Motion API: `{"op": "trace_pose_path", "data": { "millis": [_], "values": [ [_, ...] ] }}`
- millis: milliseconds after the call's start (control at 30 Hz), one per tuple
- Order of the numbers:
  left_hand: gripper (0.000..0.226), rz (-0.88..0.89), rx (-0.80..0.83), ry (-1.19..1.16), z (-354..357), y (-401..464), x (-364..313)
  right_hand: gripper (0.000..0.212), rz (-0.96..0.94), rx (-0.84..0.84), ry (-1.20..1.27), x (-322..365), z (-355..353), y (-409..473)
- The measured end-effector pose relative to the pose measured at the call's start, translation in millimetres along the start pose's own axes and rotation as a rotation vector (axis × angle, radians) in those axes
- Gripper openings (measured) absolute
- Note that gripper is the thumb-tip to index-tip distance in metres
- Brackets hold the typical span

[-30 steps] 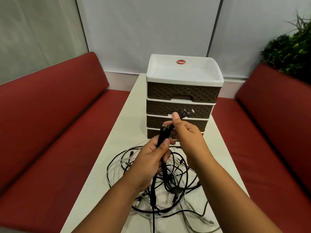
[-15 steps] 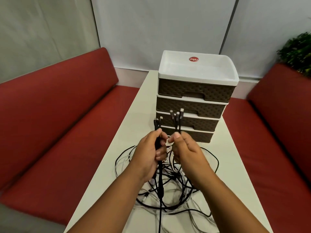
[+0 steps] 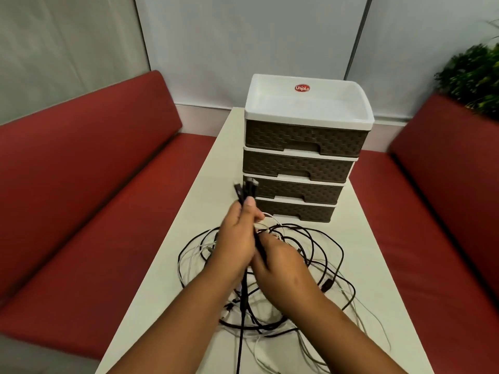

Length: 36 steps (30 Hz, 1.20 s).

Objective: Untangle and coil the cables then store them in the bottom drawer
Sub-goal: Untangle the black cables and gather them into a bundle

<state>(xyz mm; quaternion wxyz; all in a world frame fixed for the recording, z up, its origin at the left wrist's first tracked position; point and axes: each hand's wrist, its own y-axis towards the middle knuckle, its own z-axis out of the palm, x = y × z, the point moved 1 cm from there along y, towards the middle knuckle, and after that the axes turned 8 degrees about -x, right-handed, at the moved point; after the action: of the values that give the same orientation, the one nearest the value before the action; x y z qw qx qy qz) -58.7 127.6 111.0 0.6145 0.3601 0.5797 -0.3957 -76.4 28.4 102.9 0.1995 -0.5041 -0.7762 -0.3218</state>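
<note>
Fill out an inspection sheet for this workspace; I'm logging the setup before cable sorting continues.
Surface: pale table, narrow.
Job's things: drawer unit, all four drawers closed, bottom drawer included.
Clutter: nothing seen.
Grippers: left hand grips a bunch of black cable ends pointing up; right hand is beside it on the black strand, grip unclear.
Cables: tangled pile of black and white cables, uncoiled.
Surroundings: red benches both sides, plant at right.

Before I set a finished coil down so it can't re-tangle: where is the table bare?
Bare table runs left of the drawer unit, and a strip lies to its right. The near middle is crowded by the cable tangle under both hands. The unit's white top tray looks free too.
</note>
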Motion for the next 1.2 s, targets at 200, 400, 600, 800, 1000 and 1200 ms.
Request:
{"op": "trace_pose_path", "data": {
  "millis": [200,400,600,800,1000,1200],
  "values": [
    [0.031,-0.139,0.085,-0.473,-30.7,22.0,-27.5,0.052,0.162,0.002,0.348,-52.4,5.6,-26.0],
    [0.033,-0.192,0.105,-0.574,-47.9,26.8,-29.1,0.028,0.573,-0.209,-0.092,-156.5,-10.7,-4.4],
    [0.032,-0.216,0.110,-0.546,-47.2,25.9,-23.1,0.018,0.917,-0.086,0.378,-180.7,1.6,-5.0],
    [0.032,-0.219,0.097,-0.523,-47.6,24.6,-22.6,0.018,0.781,-0.283,0.680,-131.4,-50.7,33.4],
    [0.032,-0.207,0.107,-0.524,-45.1,24.2,-26.5,0.021,0.463,-0.296,0.789,-52.8,-121.2,77.7],
    [0.025,-0.142,0.096,-0.505,-41.9,24.2,-34.0,0.022,0.247,-0.287,0.989,11.8,-168.1,113.8]
  ]
}}
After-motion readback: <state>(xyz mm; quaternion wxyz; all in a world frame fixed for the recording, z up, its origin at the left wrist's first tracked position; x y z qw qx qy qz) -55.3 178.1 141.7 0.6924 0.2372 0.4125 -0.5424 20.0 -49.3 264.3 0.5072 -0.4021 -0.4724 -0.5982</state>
